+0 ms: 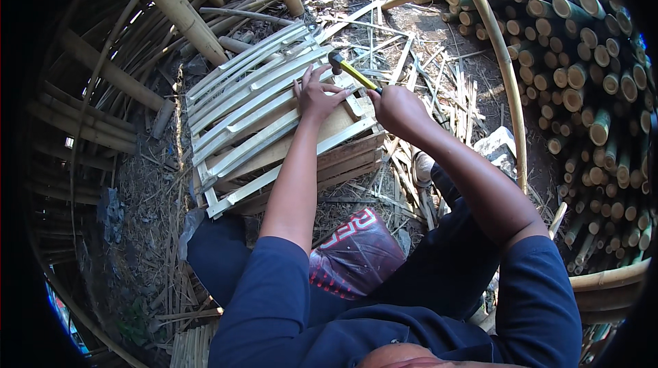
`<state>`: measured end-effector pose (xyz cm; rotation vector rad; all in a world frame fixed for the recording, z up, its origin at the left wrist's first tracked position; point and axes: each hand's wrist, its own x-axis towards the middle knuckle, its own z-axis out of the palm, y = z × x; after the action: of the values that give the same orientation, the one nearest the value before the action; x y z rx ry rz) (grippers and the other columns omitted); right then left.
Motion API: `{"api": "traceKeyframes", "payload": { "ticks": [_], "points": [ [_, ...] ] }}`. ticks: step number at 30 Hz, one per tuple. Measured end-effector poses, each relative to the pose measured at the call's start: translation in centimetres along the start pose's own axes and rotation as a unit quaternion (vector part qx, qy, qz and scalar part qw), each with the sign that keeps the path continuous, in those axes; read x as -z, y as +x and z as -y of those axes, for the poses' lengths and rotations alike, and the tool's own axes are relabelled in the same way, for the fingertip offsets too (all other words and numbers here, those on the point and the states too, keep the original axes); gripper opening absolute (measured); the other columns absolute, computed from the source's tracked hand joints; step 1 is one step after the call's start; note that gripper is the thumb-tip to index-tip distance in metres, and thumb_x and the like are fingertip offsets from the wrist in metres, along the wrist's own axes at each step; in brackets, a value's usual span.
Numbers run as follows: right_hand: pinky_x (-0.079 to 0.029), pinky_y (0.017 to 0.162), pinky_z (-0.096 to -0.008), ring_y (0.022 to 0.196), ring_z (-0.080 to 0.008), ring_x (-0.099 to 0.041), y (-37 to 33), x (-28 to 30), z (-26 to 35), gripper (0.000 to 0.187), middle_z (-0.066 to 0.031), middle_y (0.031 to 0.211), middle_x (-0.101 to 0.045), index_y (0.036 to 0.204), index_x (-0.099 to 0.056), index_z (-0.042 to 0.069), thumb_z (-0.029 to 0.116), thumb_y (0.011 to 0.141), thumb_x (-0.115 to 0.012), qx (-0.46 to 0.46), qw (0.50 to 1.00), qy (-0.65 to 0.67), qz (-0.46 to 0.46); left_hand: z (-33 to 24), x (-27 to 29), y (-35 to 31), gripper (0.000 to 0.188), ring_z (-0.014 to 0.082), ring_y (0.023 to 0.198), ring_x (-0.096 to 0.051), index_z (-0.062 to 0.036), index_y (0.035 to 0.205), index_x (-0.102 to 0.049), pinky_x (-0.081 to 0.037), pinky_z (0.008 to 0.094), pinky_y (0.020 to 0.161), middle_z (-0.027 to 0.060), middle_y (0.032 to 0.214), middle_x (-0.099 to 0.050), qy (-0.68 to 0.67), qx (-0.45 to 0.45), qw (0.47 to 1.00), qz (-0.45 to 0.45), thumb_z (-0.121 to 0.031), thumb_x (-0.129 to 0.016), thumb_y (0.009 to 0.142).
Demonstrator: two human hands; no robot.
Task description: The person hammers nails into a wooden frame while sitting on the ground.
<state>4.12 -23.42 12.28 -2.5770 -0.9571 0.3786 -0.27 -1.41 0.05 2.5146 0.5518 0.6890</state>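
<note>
A slatted panel of pale bamboo strips lies in front of me, propped on a wooden crate. My left hand rests on the panel's right part with its fingers apart; whether a small nail sits under the fingertips I cannot make out. Gripped in my right hand is a hammer with a yellow handle and a dark head. The hammer head hovers just right of my left fingertips, over the panel's far right edge.
Cut bamboo poles are stacked at the right, ends facing me. Bent bamboo strips arch beside them. Thick bamboo posts stand at the far left. Split offcuts litter the ground. A dark printed sack lies between my legs.
</note>
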Motion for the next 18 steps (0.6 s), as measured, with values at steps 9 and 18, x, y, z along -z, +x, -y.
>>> {"api": "traceKeyframes", "payload": {
  "ticks": [9, 18],
  "points": [
    [-0.055, 0.069, -0.0519, 0.076, -0.0426, -0.071, 0.0, -0.4, -0.6, 0.048, -0.0222, 0.08, -0.072, 0.09, -0.072, -0.001, 0.036, 0.109, -0.05, 0.011, 1.0, -0.016, -0.004, 0.5, -0.3, 0.1, 0.009, 0.0281, 0.152, -0.036, -0.0264, 0.078, -0.084, -0.017, 0.057, 0.128, -0.0031, 0.148, -0.059, 0.002, -0.024, 1.0, -0.007, -0.033, -0.088, 0.073],
    [-0.056, 0.074, -0.0521, 0.081, -0.0428, -0.072, -0.1, -0.1, -0.5, 0.046, -0.0232, 0.084, -0.073, 0.093, -0.073, -0.002, 0.036, 0.108, -0.051, 0.0, 1.0, -0.022, 0.011, 0.9, -0.9, 0.3, 0.008, 0.0268, 0.151, -0.037, -0.0259, 0.074, -0.083, -0.016, 0.0596, 0.127, -0.0054, 0.146, -0.061, -0.015, -0.032, 0.999, -0.018, -0.033, -0.087, 0.072]
  ]
}}
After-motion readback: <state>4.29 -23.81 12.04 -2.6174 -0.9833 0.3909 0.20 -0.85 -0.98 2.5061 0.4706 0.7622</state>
